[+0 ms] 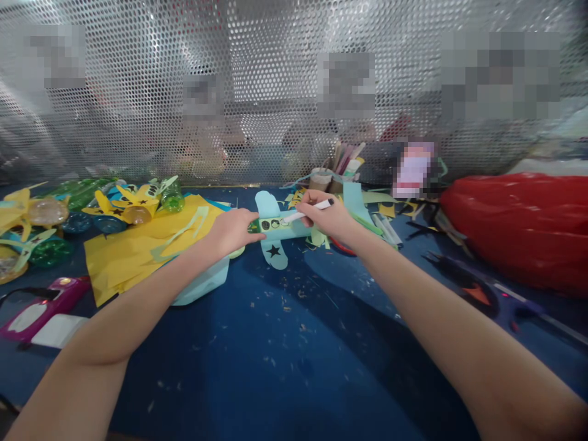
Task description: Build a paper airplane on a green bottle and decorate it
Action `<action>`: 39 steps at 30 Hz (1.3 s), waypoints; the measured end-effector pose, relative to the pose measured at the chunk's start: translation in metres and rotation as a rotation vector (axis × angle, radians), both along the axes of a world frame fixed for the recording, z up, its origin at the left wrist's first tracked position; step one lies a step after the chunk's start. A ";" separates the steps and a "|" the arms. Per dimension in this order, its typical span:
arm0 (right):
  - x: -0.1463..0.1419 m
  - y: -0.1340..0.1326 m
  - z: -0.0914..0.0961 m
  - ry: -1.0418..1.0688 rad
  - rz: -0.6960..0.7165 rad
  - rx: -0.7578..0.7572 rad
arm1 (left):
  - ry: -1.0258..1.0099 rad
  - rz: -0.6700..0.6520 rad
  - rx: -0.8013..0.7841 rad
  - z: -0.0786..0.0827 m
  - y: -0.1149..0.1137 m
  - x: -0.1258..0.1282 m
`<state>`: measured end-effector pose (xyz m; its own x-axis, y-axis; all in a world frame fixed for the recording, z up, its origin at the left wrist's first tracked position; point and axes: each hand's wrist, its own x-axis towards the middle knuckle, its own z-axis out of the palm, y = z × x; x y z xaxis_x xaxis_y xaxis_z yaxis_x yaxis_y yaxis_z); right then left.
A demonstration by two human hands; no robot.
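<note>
A craft airplane (274, 236) made of a green bottle wrapped in light blue paper lies on the blue table (285, 343). It has light blue wings, a black star on the near wing and dark round windows along its side. My left hand (232, 231) is closed on the plane's left end. My right hand (328, 219) is closed on a white marker (307, 211) whose tip rests on the plane's body by the windows.
Yellow paper sheets (138, 245) and several finished bottle planes (128, 205) lie at the left. A pink glue gun (43, 306) sits at the near left. A red plastic bag (519, 226) fills the right. Paper scraps and a cup of sticks (333, 174) stand before a perforated metal screen (275, 73).
</note>
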<state>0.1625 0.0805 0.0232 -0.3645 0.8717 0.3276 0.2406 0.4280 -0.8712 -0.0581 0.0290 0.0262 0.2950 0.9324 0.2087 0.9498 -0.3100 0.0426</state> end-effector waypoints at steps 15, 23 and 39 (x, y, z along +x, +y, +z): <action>0.001 -0.003 0.003 -0.036 -0.030 -0.015 | 0.005 -0.010 0.010 -0.001 0.001 0.000; 0.001 -0.004 0.004 -0.034 -0.023 -0.010 | -0.005 -0.016 0.010 -0.002 0.002 -0.001; -0.004 -0.008 0.003 -0.010 -0.019 -0.019 | -0.008 0.009 0.003 -0.001 0.000 0.000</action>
<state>0.1585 0.0725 0.0264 -0.3504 0.8847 0.3074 0.2571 0.4065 -0.8767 -0.0583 0.0292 0.0252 0.2849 0.9345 0.2136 0.9522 -0.3015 0.0490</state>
